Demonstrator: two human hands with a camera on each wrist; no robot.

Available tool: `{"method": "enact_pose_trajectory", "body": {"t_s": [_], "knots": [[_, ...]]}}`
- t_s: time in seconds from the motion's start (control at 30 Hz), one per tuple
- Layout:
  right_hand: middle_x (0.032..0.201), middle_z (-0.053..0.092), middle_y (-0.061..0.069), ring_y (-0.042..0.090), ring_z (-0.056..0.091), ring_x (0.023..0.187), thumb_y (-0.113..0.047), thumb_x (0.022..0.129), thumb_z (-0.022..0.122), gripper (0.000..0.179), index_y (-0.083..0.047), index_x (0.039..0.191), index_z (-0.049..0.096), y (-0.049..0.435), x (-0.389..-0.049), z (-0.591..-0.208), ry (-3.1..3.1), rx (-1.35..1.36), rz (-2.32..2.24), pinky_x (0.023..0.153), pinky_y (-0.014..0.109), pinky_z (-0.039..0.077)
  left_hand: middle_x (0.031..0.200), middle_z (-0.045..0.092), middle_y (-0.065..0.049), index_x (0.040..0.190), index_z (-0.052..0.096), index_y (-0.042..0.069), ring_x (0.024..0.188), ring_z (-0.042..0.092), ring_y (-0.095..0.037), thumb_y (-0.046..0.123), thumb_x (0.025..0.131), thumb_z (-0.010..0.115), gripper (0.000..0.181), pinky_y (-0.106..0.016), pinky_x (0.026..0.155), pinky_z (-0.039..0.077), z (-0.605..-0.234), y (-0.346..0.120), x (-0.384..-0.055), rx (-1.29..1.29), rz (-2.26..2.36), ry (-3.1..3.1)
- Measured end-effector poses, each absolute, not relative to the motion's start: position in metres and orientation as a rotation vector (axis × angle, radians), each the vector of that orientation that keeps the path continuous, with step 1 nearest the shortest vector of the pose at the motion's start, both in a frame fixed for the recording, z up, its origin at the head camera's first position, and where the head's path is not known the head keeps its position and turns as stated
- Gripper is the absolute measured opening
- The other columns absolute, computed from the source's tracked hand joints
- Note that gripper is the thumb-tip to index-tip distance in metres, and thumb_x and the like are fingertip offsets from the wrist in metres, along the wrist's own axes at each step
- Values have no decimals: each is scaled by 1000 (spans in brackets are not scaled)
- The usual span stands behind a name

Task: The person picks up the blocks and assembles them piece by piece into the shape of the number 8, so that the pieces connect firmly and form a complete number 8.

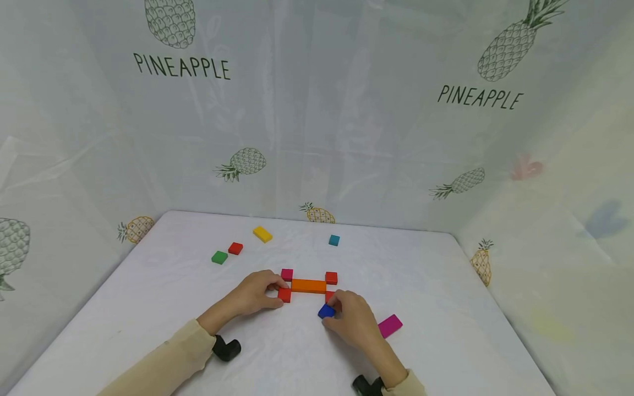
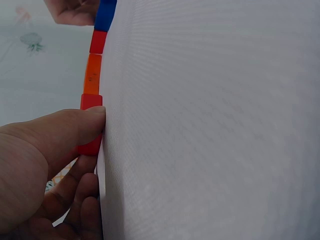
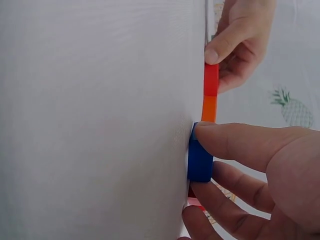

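Note:
An orange bar (image 1: 309, 286) lies across the white tabletop with small blocks at its corners. At its near left end, my left hand (image 1: 252, 292) pinches a red block (image 2: 91, 101) between thumb and fingers. My right hand (image 1: 354, 318) holds a blue block (image 3: 200, 159) by its sides, just in front of the near right red block (image 1: 329, 297), which my fingers partly cover. A crimson block (image 1: 287, 274) sits at the far left corner. Another red block (image 1: 331, 278) marks the far right corner.
Behind and left lie a green block (image 1: 219, 257), a red block (image 1: 235, 248) and a yellow block (image 1: 262, 234). A teal block (image 1: 334, 240) is near the back edge. Beside my right wrist rests a magenta block (image 1: 390, 326). A pineapple-print curtain (image 1: 317, 137) hangs behind.

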State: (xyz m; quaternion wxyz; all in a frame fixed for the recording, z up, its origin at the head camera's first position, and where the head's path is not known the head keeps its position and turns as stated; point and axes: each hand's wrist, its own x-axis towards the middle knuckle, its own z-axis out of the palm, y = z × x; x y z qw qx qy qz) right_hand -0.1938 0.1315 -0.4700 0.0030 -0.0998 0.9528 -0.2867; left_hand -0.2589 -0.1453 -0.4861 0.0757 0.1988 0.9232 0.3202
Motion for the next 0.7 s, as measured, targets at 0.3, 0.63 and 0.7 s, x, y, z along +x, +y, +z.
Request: {"method": "enact_pose_trajectory", "body": {"t_s": [0.3, 0.63, 0.7], "knots": [[85, 60, -1, 14, 54, 81, -21, 83, 92, 30, -11, 103, 72, 132, -195, -472, 2993, -312, -904, 70, 27, 51, 103, 64, 8, 115, 77, 24, 98, 57, -14, 22, 88, 88, 29, -37, 89, 54, -487, -146, -260, 612, 951, 2777], [85, 60, -1, 14, 54, 81, -20, 83, 92, 30, -11, 103, 72, 133, -195, -472, 2988, -311, -925, 69, 27, 51, 104, 64, 9, 115, 77, 25, 99, 57, -13, 21, 89, 87, 29, -37, 90, 54, -488, -145, -259, 605, 972, 2767], [85, 60, -2, 14, 55, 81, -21, 83, 92, 30, -11, 103, 72, 133, -195, -472, 2992, -313, -921, 70, 27, 51, 103, 64, 9, 115, 76, 25, 99, 57, -13, 21, 89, 87, 29, -37, 90, 54, -488, -146, -259, 611, 967, 2770]]}}
